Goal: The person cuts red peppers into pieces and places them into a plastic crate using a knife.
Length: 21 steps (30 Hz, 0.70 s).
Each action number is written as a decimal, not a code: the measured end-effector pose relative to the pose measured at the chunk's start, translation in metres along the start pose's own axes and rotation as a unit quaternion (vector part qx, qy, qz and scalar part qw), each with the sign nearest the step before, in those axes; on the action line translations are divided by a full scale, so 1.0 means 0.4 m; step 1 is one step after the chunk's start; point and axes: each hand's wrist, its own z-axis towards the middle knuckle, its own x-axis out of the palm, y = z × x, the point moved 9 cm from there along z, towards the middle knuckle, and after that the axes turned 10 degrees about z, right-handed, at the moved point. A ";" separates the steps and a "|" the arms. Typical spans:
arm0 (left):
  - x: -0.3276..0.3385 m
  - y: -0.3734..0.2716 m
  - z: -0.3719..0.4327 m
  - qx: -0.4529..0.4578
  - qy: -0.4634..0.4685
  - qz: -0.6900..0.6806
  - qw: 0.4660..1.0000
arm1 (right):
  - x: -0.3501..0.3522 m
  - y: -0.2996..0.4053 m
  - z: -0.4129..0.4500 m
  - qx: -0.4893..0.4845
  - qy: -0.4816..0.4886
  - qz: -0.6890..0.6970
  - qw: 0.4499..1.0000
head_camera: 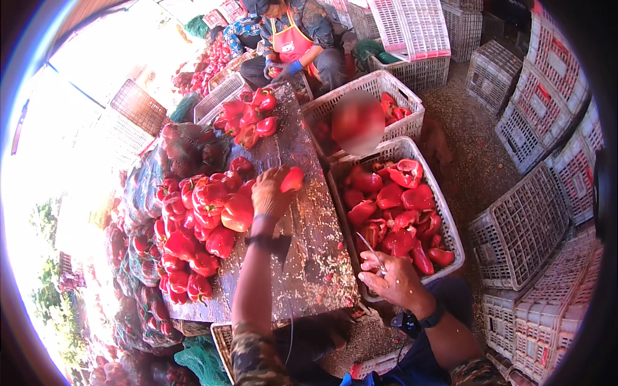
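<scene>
My left hand (271,192), in a work glove, is closed around a red bell pepper (293,179) above the seed-strewn tabletop (314,241). Beside it on the left lies a heap of whole red bell peppers (203,222). My right hand (398,282) is bare and grips a small knife (372,251), its thin blade pointing up and away from me. Under that blade stands a plastic crate (456,231) filled with cut red pepper pieces (391,198). The knife's handle is mostly hidden by my fingers.
A second crate (410,123) with pepper pieces stands beyond the first. Across the table a person in a red apron (292,43) handles a pepper near another pepper pile (251,116). Mesh sacks of peppers (145,251) line the left side. Stacked crates (521,227) rise at right.
</scene>
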 end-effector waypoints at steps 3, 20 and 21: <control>0.203 0.072 0.073 -0.085 0.091 0.070 0.990 | 0.009 -0.002 0.012 0.020 0.006 0.014 1.000; 0.009 -0.040 -0.405 -0.166 0.020 -0.679 0.715 | 0.071 -0.113 0.051 -0.006 -0.028 0.028 0.999; 0.013 0.024 -0.454 -0.266 -0.061 -0.625 0.731 | 0.096 -0.100 0.060 -0.006 -0.013 -0.014 1.000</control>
